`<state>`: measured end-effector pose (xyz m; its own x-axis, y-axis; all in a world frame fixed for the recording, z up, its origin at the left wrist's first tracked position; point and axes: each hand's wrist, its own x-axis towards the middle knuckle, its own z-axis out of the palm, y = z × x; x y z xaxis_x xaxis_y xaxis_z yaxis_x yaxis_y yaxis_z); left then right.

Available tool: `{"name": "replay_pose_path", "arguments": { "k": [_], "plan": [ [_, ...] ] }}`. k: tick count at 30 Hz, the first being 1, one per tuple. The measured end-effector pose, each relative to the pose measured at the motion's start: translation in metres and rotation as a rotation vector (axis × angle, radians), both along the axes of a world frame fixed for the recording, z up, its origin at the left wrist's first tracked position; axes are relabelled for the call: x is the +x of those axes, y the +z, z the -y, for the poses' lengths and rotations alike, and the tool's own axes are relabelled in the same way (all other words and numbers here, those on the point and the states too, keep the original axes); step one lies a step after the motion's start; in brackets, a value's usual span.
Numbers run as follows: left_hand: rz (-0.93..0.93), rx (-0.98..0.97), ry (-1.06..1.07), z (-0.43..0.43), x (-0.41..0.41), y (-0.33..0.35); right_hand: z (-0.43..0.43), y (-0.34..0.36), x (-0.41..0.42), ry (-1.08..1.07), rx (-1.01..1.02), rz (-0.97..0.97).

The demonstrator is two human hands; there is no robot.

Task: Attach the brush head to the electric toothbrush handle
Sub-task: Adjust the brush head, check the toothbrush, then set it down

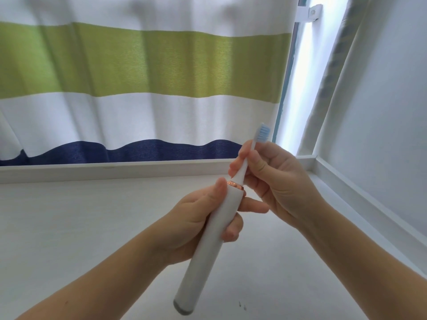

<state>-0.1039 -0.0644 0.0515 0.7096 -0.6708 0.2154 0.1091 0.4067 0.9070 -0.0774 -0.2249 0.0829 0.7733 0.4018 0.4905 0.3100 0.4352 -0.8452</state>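
Observation:
A white electric toothbrush handle point(208, 248) with a copper ring at its top is held tilted above the table, its grey base toward me. My left hand point(196, 220) is wrapped around the handle's upper half, thumb by the ring. The white brush head point(250, 155), with pale blue bristles at its tip, stands in line with the handle and its foot meets the copper ring. My right hand point(277, 179) pinches the neck of the brush head between thumb and fingers, which hide part of the neck.
A white table point(80, 227) lies under my hands, with a raised white ledge point(115, 169) along its far edge. Behind hangs a white, green and navy striped curtain point(138, 77). A white wall point(381, 112) and a window frame stand at the right.

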Motion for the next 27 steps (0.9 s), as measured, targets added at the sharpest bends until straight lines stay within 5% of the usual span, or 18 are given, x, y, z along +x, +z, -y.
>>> {"name": "replay_pose_path", "arguments": {
  "k": [8, 27],
  "plan": [
    [0.034, 0.280, 0.253, 0.0012, 0.0074, -0.0042, -0.0007, 0.0009, -0.0012, -0.257, -0.134, 0.113],
    [0.045, 0.147, 0.289, 0.0042, 0.0059, -0.0055, -0.0022, -0.0052, 0.0025, -0.281, -0.096, -0.043]
  ]
}}
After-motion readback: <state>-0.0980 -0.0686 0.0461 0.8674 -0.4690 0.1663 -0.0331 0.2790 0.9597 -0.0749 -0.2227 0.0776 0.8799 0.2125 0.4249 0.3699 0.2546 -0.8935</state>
